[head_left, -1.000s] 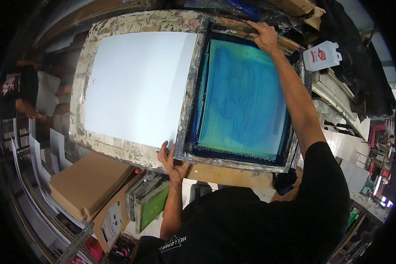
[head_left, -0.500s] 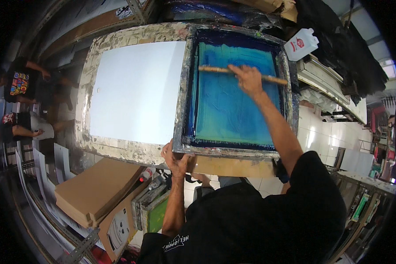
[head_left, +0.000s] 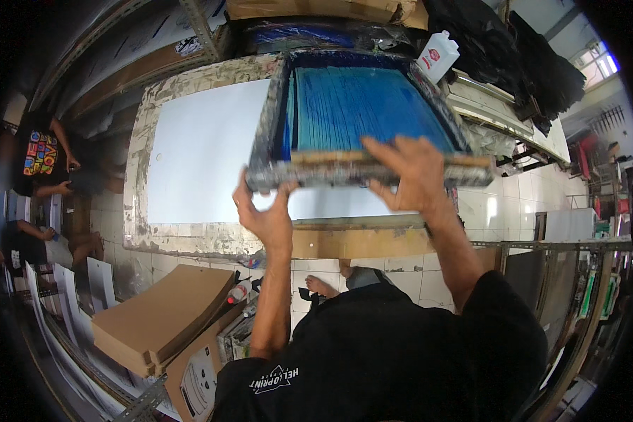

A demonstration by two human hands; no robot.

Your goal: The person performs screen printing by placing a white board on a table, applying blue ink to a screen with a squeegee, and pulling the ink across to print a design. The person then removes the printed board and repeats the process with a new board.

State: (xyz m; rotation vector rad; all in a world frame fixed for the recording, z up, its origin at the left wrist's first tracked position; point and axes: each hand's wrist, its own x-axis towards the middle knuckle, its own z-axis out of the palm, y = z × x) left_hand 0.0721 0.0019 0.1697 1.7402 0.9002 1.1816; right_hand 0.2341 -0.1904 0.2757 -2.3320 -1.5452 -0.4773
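Note:
A screen printing frame [head_left: 274, 174] is tilted, its near side raised off the printing table [head_left: 190, 240] and its far side lower. Blue ink streaks its mesh [head_left: 362, 105]. At the near left corner, my left hand [head_left: 266, 219] grips the frame between thumb and fingers. My right hand [head_left: 416, 179] is closed over the near bar, its fingers on the wooden squeegee [head_left: 323, 156] lying along the inside of that bar. Under the frame and out to its left lies a large white sheet [head_left: 207, 151], partly hidden by the frame.
A white plastic jug [head_left: 438, 56] stands behind the frame's far right corner. Brown cardboard sheets [head_left: 165, 309] are stacked below the table's near left side. Two people [head_left: 42, 151] are at the far left. Metal shelving [head_left: 570, 246] stands at the right.
The frame's near side has risen from the table. The squeegee has come from mid-mesh to the near bar, my right hand with it. My left hand has moved up with the corner.

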